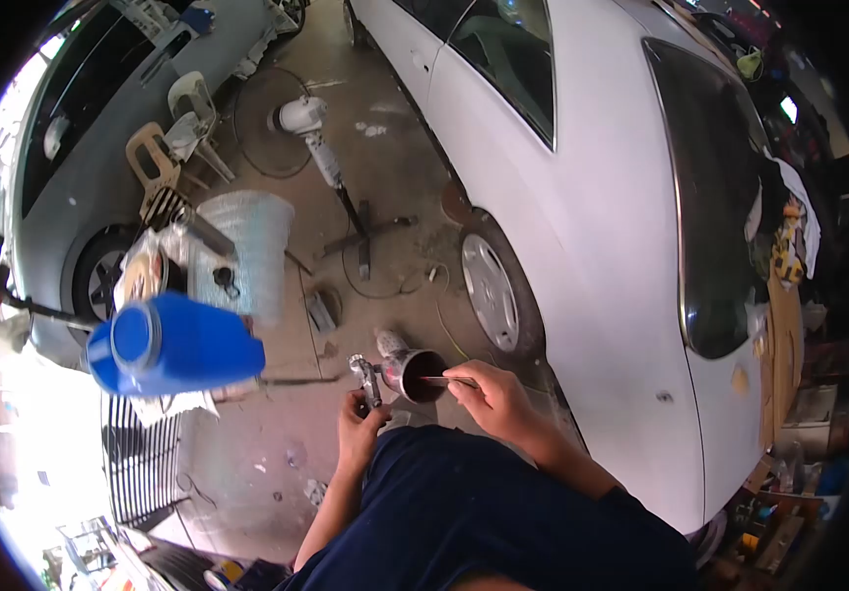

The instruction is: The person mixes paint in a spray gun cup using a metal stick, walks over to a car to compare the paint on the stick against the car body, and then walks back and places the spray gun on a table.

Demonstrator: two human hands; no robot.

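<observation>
My left hand [361,419] is wrapped round the handle of a metal spray gun [366,380], held upright in front of my body. A round, dark-walled cup [418,376] is at the gun's right side, its wide mouth facing me. Between the fingers of my right hand [484,392] is a thin stick [434,378], whose far end reaches into the cup's mouth. What lies deep in the cup is too dark to make out.
A blue jug [188,345] stands to the left near a bubble-wrapped surface [262,231]. Beyond are a white fan on a stand [321,148] and plastic chairs [154,158]. A white car [602,246] is close on the right, a grey car [80,197] on the left.
</observation>
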